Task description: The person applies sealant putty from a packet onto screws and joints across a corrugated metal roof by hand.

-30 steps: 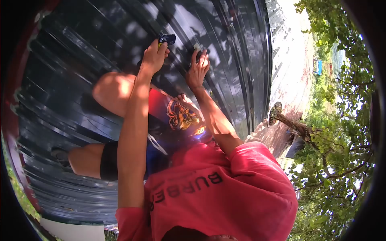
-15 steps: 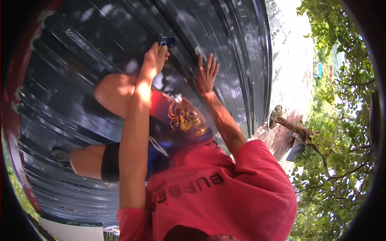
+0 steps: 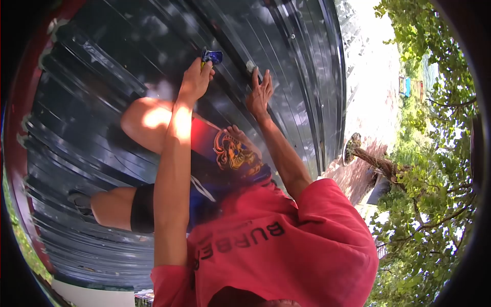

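My left hand [image 3: 198, 79] is closed around the yellow handle of a small tool with a flat, shiny blue head [image 3: 212, 56]. Pale smears show on the left edge of that head, which is held just above or against the dark metal sheet [image 3: 153, 51]; I cannot tell which. To the right, my right hand [image 3: 261, 94] rests on the ribbed sheet with its fingers apart and slightly bent, holding nothing. Its index fingertip lies close to a whitish patch [image 3: 250, 66] of stuff on a rib; whether they touch is unclear.
Ribs run the length of the sloping sheet under my bent legs [image 3: 146, 115]. A dark red edge trim [image 3: 15, 138] with pale lumps borders it at left. Beyond the right edge lie bright ground [image 3: 365, 97], a tree trunk [image 3: 376, 161] and leafy branches [image 3: 414, 245].
The right hand's fingers have bent and drawn closer together, with the index finger nearer the whitish patch. My left hand and the blue-headed tool have shifted only slightly.
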Motion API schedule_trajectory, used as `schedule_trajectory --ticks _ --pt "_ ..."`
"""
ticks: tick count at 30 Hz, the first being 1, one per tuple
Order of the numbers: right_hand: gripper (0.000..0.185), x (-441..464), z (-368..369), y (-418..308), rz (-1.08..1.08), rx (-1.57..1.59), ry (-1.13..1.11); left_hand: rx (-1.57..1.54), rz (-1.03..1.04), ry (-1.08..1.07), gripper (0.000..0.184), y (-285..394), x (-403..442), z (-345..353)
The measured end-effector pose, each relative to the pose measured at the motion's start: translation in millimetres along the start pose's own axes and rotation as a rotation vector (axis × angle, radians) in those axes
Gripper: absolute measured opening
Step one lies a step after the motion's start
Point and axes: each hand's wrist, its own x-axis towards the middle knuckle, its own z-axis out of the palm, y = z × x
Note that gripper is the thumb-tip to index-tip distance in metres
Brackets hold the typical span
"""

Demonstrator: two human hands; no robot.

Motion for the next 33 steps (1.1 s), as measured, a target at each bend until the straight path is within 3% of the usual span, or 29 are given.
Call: schedule_trajectory --ticks 3,8,15,18,22,23,25,26,28,31,33 --pt "0.090 2 10 -14 0.040 0.032 0.010 0.008 0.083 0.029 0.031 -1 2 0" --pt "0.088 -4 9 -26 -0.001 -0.107 0.004 0.034 0.043 0.008 0.031 0 5 1" --pt "0.096 -4 2 9 -0.034 -0.322 0.033 0.049 0.000 0.020 0.032 3 3 0" --pt "0.091 10 -13 14 0.149 -0.310 0.051 0.047 0.006 0.020 0.033 3 2 -1" --pt "0.096 13 -27 25 0.117 -0.348 0.142 0.103 -0.019 -0.011 0.031 2 6 -1" --pt "0.098 14 -23 34 0.188 -0.405 0.168 0.084 0.006 -0.023 0.030 0 7 -2" --pt "0.099 1 -2 68 0.436 -0.164 0.290 0.051 0.074 -0.006 0.027 -4 6 0" --pt "0.100 -2 3 78 0.556 -0.034 0.344 -0.090 0.001 -0.027 0.028 5 3 -1" --pt "0.102 3 0 91 1.140 0.073 0.238 -0.255 -0.053 -0.025 0.026 9 1 0" --pt "0.095 -24 14 112 1.119 -0.158 0.358 -0.302 -0.036 0.002 0.022 12 -4 -2" --pt "0.087 -28 24 138 0.976 0.027 0.345 -0.240 0.004 0.020 0.020 6 -1 -3"
